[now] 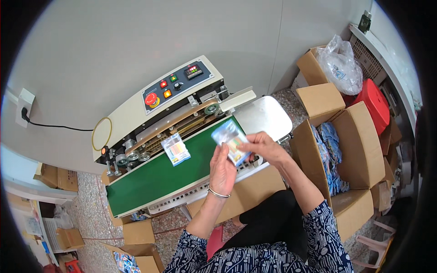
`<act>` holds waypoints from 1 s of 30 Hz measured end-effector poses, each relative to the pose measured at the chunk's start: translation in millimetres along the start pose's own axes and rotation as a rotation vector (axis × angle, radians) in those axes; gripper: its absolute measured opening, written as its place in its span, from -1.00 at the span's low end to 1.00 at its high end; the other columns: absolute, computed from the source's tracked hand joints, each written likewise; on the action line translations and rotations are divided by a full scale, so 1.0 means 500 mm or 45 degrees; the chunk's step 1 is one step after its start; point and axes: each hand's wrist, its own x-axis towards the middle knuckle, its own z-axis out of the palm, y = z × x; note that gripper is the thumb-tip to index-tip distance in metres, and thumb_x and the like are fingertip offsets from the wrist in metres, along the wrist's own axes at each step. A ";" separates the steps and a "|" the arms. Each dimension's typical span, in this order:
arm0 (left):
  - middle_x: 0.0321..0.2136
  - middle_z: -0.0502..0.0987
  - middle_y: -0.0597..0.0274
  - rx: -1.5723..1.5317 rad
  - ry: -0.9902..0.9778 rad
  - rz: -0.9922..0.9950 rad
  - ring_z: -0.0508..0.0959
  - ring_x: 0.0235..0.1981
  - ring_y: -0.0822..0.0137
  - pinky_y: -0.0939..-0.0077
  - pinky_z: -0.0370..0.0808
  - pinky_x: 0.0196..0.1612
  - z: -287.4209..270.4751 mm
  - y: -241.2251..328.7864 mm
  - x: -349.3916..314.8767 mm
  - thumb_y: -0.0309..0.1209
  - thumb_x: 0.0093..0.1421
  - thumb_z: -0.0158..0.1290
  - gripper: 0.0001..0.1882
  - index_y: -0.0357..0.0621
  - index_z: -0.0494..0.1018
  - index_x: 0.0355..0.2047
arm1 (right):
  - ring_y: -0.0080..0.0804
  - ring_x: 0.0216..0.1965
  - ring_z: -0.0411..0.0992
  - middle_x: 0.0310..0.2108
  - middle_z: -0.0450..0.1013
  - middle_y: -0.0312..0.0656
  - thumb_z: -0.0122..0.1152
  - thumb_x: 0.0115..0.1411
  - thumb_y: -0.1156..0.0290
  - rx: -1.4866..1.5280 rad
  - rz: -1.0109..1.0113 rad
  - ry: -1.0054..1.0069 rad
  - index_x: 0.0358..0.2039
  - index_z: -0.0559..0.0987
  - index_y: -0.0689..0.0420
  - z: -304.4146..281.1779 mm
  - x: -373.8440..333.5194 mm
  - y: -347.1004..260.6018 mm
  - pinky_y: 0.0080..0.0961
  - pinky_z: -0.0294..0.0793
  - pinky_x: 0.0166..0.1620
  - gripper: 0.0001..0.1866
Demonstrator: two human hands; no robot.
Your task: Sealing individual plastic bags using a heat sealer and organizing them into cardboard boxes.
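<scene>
Between my two hands is a small blue-and-white printed packet (231,136), tilted above the right part of a green conveyor belt (150,184). My left hand (222,172) grips its lower left edge with the thumb up. From the other side, my right hand (266,148) pinches the packet's right edge. A second such packet (175,149) lies on the belt to the left, its upper edge against the rollers of a band sealing machine (157,102). The machine's control panel carries lit buttons and a red display.
To my right stands an open cardboard box (359,154) with many packets inside. Another open box (148,261) with packets sits on the floor at lower left. A metal plate (266,119) adjoins the belt's right end. A red stool (374,107) and a clear plastic bag (339,66) are farther right.
</scene>
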 end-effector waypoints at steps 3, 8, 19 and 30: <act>-0.03 0.38 0.16 0.103 0.006 0.023 0.37 -0.01 0.33 0.39 0.29 0.08 -0.013 -0.002 -0.022 -0.33 0.26 -0.08 -0.64 -0.22 0.26 0.02 | -0.74 -0.62 0.35 -0.58 0.47 -0.35 0.16 0.12 0.31 0.046 0.047 0.220 -0.35 0.58 0.17 -0.028 0.032 -0.017 -0.81 0.30 -0.56 -0.81; -0.05 0.38 0.00 0.200 0.041 -0.158 0.40 -0.02 0.19 0.31 0.34 0.08 -0.029 -0.018 -0.087 -0.32 0.27 -0.12 -0.61 -0.26 0.21 0.04 | -0.72 -0.69 0.33 -0.58 0.46 -0.32 0.19 0.10 0.32 0.148 0.033 0.381 -0.40 0.53 0.24 -0.065 0.101 -0.001 -0.81 0.27 -0.65 -0.78; -0.06 0.40 -0.02 0.244 -0.033 -0.398 0.42 -0.02 0.18 0.31 0.38 0.03 -0.064 -0.052 -0.143 -0.33 0.27 -0.12 -0.66 -0.22 0.27 0.01 | -0.61 -0.77 0.35 -0.60 0.49 -0.16 0.26 0.01 0.39 0.014 0.032 0.182 -0.38 0.55 0.30 -0.022 0.194 0.033 -0.76 0.27 -0.75 -0.77; -0.09 0.40 0.02 0.478 -0.095 -0.755 0.42 -0.07 0.18 0.31 0.38 -0.01 -0.038 -0.156 -0.205 -0.43 0.22 -0.07 -0.68 -0.25 0.26 -0.03 | -0.07 -0.41 0.48 -0.54 0.48 -0.01 0.23 -0.06 0.23 -1.241 -0.417 0.488 -0.56 0.53 0.22 0.048 0.050 -0.024 -0.23 0.47 -0.35 -0.72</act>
